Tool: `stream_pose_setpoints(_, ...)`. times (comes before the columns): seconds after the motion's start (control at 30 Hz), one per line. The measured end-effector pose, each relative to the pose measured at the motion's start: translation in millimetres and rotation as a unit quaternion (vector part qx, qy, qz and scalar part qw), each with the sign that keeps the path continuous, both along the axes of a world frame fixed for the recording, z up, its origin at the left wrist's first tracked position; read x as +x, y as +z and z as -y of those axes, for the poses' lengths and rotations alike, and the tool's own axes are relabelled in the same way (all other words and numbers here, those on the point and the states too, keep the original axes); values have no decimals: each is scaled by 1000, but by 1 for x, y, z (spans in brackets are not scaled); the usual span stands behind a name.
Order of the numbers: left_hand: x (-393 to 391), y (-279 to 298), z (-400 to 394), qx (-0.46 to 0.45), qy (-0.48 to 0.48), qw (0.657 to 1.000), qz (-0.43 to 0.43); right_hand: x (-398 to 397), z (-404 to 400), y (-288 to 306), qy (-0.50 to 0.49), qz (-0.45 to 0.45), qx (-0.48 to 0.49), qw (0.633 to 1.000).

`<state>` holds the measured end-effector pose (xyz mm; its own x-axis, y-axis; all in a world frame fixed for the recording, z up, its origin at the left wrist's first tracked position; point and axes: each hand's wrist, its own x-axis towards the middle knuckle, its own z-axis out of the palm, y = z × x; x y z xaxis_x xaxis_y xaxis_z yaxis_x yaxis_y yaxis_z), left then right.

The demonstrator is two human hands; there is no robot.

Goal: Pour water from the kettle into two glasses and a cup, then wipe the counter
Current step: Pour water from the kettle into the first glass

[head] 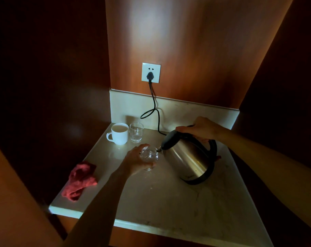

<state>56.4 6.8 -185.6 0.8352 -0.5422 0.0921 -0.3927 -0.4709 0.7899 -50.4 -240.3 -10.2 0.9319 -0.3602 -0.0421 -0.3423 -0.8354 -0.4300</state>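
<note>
right hand (202,130) grips the tilted steel kettle (188,155), filling the clear glass (149,155) the left hand (136,161) holds; white cup (119,133) seemingly full, wiping remains.

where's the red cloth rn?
Head view: the red cloth lies crumpled near the counter's left edge, in front of the white cup and left of the left hand, untouched.

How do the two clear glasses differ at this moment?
The held glass is gripped by the left hand and tilted at the kettle spout; the back glass stands upright and untouched beside the white cup. The held glass is nearer the camera, the back glass by the wall. Both are clear.
</note>
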Motion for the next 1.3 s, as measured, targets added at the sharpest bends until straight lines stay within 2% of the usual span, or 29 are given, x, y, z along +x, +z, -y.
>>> stream_pose_setpoints(0.33,2,-2,1,-2,-1,1000,-2,0,4,-3,11,14,15,1000)
stream_pose_setpoints(0.43,2,-2,2,-15,-6,1000,0,-8,8,-1,10,52,94,994)
stream_pose_setpoints(0.53,3,-3,1,-24,-6,1000,-2,-17,20,0,-10,121,209,970)
stream_pose_setpoints(0.73,3,-6,1,-31,-16,999,-19,-24,38,-18,-98,226,303,921)
stream_pose_setpoints(0.93,6,-6,2,-23,-13,999,-23,-16,47,-63,-219,287,312,879)
stream_pose_setpoints(1.3,6,-6,4,-25,-12,1000,-9,-19,82,-86,-264,347,323,840)
